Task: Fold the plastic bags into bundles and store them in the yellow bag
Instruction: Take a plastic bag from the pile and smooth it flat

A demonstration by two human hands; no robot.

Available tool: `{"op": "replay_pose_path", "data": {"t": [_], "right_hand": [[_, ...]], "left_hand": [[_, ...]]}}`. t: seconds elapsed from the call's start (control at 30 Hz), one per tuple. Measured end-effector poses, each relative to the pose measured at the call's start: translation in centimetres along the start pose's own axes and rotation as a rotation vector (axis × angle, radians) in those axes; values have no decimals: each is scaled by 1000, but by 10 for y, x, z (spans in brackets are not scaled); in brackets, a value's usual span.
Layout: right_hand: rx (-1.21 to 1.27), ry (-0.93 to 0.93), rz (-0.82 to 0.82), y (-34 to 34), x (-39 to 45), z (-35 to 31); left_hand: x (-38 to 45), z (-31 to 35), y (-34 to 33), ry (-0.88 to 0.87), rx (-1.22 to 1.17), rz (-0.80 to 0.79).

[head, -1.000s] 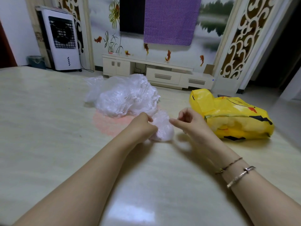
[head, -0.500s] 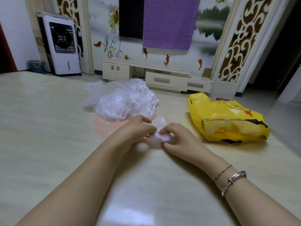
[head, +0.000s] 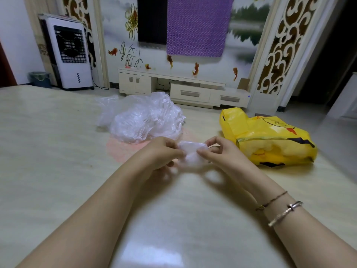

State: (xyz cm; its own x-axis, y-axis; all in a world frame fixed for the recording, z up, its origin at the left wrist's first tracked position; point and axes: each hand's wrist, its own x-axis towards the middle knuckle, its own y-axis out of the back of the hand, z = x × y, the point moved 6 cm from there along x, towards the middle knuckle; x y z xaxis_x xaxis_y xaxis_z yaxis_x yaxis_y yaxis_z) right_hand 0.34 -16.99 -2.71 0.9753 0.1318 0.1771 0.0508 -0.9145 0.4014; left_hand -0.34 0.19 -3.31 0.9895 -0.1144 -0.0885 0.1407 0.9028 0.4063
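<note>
Across the far wall I note a painted mural with fish and reeds, a dark screen [head: 152, 20] partly covered by a purple cloth [head: 198, 26], a low white cabinet [head: 181, 88] beneath it, a white air cooler [head: 68, 55] at the left and carved lattice panels [head: 278, 45] at the right. Nearer to me lies a pale, glossy table [head: 48, 151], which carries all the work items. I observe the left hand [head: 160, 153] and the right hand [head: 220, 153] brought together at the middle of the table, both working one small clear plastic bag [head: 190, 155] that is crumpled into a compact wad between them. Left hand: fingers curled, pinching the wad's left side. Right hand: thumb and forefinger nipping its right edge, remaining fingers bent above it. I cannot tell whether the wad rests on the table or is held just off it. Behind the hands sits a loose heap of clear plastic bags [head: 143, 118], apart from the wad, with a pink patch [head: 123, 149] on the table at its near edge. To the right of the hands lies the yellow bag [head: 270, 140] on its side, near the right hand but not touching it, with pale contents visible at its mouth. Right wrist carries a thin cord bracelet [head: 271, 201] and a metal bangle [head: 286, 213]
</note>
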Motion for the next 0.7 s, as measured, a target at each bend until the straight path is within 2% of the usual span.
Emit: {"op": "replay_pose_path", "data": {"t": [0.13,0.33,0.47,0.6,0.7], "right_hand": [[-42,-53,58,-2,4,6],[-129,-120,175,-6,16,14],[-371,-57,224,-4,19,15],[-437,-42,166,-9,18,14],[-345,-46,129,-10,16,11]], "left_hand": [[5,-8,-7,76,-98,-8],[14,-14,-6,161,-19,63],[16,-13,-5,191,47,67],[15,-13,-5,185,56,73],[14,-10,-5,104,-21,126]]}}
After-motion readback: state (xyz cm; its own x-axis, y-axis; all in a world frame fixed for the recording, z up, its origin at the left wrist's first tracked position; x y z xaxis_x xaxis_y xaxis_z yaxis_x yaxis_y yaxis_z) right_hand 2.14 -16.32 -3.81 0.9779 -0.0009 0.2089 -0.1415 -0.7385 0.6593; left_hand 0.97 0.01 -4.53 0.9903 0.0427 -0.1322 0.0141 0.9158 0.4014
